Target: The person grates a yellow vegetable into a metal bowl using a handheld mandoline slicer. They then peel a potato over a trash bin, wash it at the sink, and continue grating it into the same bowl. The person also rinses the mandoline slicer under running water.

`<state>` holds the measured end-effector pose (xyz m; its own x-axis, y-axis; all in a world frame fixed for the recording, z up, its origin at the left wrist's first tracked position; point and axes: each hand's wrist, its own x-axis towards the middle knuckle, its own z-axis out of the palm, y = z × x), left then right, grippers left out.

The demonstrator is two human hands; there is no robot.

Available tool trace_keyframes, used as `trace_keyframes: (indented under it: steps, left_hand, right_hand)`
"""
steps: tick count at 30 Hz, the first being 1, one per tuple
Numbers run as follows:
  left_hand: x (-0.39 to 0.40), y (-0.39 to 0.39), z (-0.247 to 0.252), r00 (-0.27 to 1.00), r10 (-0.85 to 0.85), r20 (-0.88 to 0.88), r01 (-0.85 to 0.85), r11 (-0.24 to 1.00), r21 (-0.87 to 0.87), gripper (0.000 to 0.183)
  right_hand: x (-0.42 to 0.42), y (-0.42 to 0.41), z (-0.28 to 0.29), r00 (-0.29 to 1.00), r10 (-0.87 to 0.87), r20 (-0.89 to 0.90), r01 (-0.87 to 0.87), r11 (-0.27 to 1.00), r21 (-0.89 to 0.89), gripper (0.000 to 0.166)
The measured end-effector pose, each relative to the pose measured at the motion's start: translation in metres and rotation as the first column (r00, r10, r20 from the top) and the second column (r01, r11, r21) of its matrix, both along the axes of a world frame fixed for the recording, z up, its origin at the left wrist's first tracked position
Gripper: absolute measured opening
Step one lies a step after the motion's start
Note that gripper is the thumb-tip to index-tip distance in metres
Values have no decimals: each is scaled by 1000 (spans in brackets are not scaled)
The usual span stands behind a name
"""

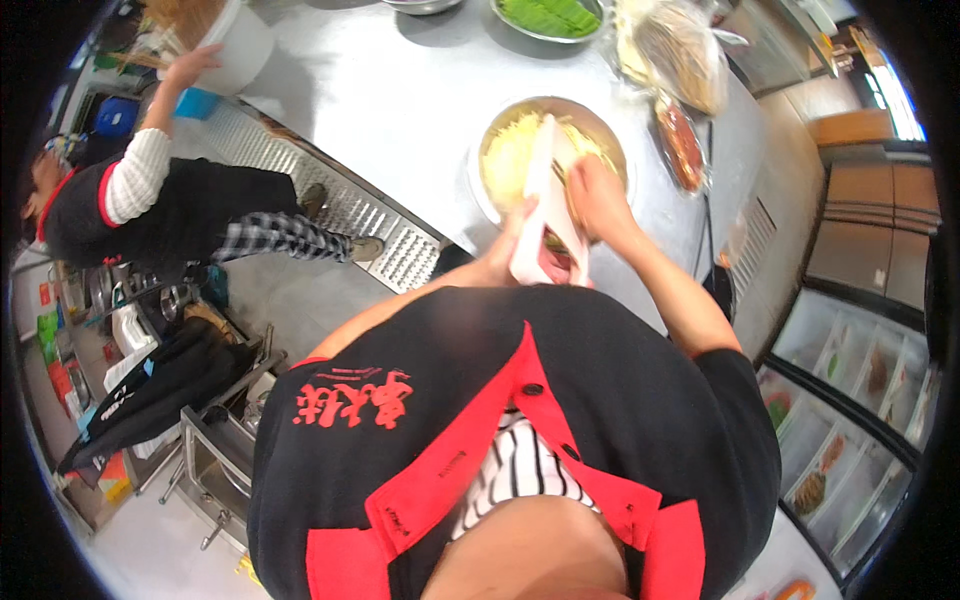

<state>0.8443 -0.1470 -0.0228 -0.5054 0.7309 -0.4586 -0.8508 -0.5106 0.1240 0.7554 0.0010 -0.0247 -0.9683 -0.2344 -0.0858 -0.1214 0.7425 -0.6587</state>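
Observation:
A white handheld mandoline slicer (544, 180) leans over a round metal bowl (621, 139), its far end among pale yellow shreds (514, 154), likely potato. My left hand (511, 241) grips the slicer's near part along its left side. Against the slicer's right face, near the blade slot, my right hand (596, 199) is curled and slightly blurred. Whatever lies under its fingers is hidden, so I cannot tell whether it holds a piece of food. Through an opening at the slicer's near end, part of a hand or something pinkish shows.
A bowl of green leaves (551, 16) stands at the table's (360, 112) far side. To the right lie a plastic bag of brown food (679, 56) and a wrapped reddish item (681, 146). At left, a co-worker (187, 195) touches a white bucket (244, 52). Glass-doored refrigerators (840, 420) stand right.

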Motion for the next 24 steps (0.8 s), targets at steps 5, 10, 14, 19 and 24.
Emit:
trace_keyframes:
  steps: [5,10,14,19,24]
  left_hand:
    - [-3,7,-19,993,-10,-118,-3,993,-115,75]
    - [-23,0,2,954,-134,-268,105,987,-120,99]
    - [-16,7,-4,968,-93,-232,47,979,-197,94]
    - [-15,7,18,970,-108,-219,61,976,-210,98]
    - [-17,2,6,997,1,-72,-7,996,-89,78]
  right_hand:
    - [28,-4,13,991,-129,30,130,991,-44,17]
    - [-9,6,-38,984,-83,-156,62,989,-134,17]
    - [-27,7,-56,979,-80,-185,69,995,-67,18]
    - [-73,20,-80,989,-63,-137,70,996,51,18]
    - [-39,17,-44,995,15,-94,-15,1000,3,17]
